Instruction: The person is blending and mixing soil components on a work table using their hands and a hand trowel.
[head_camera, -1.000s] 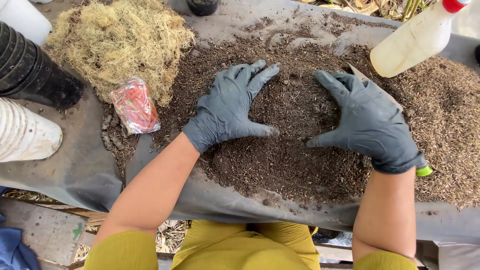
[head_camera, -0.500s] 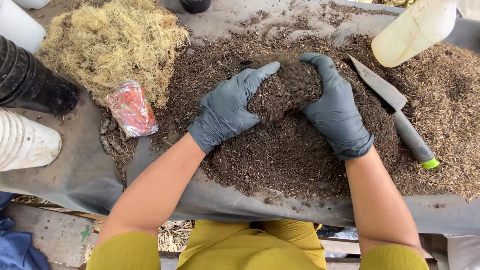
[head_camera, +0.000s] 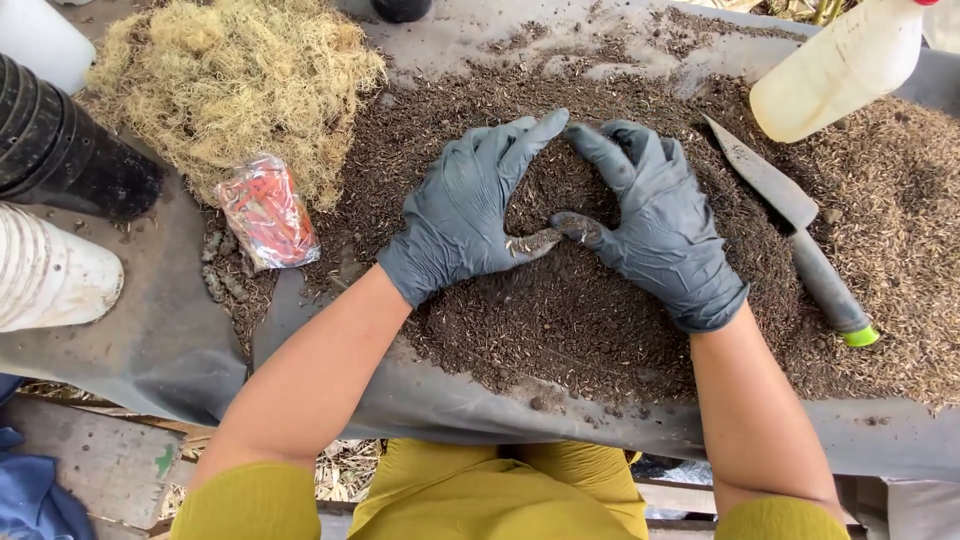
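Near the middle of the table (head_camera: 150, 330), which is covered with a dark grey sheet, a broad heap of dark brown potting soil (head_camera: 560, 310) lies spread out, and both gloved hands rest on top of it. Left hand (head_camera: 465, 215) and right hand (head_camera: 660, 235) wear dark grey gloves and are pressed palm-down into the soil, cupped toward each other so that the fingertips nearly meet at the far side and the thumbs touch at the near side, ringing a small mound of soil between them. Neither grip is closed around anything; the fingers are spread and curved against the loose soil, with crumbs clinging to the thumbs. Toward the right edge of the table, a garden knife (head_camera: 790, 225) with a soiled blade and a dark handle tipped in green lies on the soil, just beside the right hand but not touching it. At the far right corner a pale plastic bottle (head_camera: 835, 70) lies tilted. At the far left a pile of dry yellow moss (head_camera: 235, 85) sits beside the soil, with a small red-and-clear plastic packet (head_camera: 265, 212) at its near edge. Along the left edge lie a stack of black pots (head_camera: 60, 150) and a stack of white pots (head_camera: 50, 270), both on their sides.
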